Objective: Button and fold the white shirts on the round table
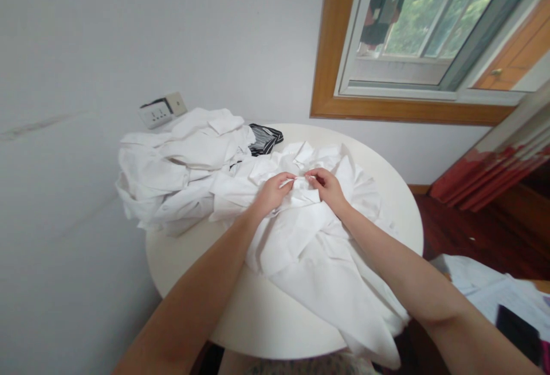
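Note:
A white shirt (318,249) lies spread across the round white table (193,255), with its lower part hanging over the near edge. My left hand (271,193) and my right hand (327,187) meet at its upper front. Both pinch a fold of the white cloth between fingers and thumb, close together, almost touching. Whether a button is between the fingers is too small to tell.
A heap of other white garments (180,169) fills the table's far left, against the wall. A black striped cloth (264,137) lies behind it. A wall socket (161,111) sits above the heap. A window (412,37) is at the upper right, red floor and papers at the right.

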Motion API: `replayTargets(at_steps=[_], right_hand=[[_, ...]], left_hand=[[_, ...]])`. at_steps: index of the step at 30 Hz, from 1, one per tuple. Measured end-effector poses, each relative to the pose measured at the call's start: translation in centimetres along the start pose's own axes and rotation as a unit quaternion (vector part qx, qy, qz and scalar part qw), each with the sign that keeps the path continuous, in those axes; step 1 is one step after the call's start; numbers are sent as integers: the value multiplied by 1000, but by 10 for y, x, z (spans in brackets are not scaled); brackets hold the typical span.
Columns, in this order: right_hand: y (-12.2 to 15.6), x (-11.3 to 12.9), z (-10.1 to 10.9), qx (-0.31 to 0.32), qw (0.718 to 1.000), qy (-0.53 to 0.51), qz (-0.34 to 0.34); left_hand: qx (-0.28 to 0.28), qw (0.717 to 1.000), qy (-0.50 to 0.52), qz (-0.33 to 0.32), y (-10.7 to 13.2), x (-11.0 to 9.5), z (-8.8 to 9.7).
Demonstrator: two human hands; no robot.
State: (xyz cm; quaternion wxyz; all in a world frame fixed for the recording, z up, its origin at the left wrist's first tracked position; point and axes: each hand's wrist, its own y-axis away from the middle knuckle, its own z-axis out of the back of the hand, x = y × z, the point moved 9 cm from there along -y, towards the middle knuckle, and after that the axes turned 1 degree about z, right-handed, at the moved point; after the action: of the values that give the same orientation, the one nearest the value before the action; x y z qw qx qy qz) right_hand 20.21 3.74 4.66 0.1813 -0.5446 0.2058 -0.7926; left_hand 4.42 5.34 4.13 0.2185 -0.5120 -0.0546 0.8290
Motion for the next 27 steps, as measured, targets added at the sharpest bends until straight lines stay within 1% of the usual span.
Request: replayTargets(at_steps=[3,5,7,9,11,16,18,20,24,27], right_hand=[[2,5,-10,65,998,-7,8],[4,9,-16,105,994,2,26],[5,14,-20,136,989,25,57],[6,18,-21,154,984,54,78],[7,18,-21,162,980,77,82],[12,24,-25,187,974,90,95],[14,26,-28,194,973,78,97],[14,27,-29,190,976,62,88],[10,25,-23,143,988,41,46],[8,22,-21,124,991,32,28]], left_hand=[[-25,1000,7,16,1,4,3],[-24,999,15,17,0,6,2],[-11,1000,14,12,0,7,0],[12,1000,6,14,-1,8,-3],[40,999,0,21,-2,10,-6],[131,991,-9,15,0,9,-17],[160,987,-9,5,2,7,-21],[163,987,-7,-1,5,4,-21],[110,994,-13,-14,6,-2,-14],[99,995,-18,-21,6,-6,-13]])
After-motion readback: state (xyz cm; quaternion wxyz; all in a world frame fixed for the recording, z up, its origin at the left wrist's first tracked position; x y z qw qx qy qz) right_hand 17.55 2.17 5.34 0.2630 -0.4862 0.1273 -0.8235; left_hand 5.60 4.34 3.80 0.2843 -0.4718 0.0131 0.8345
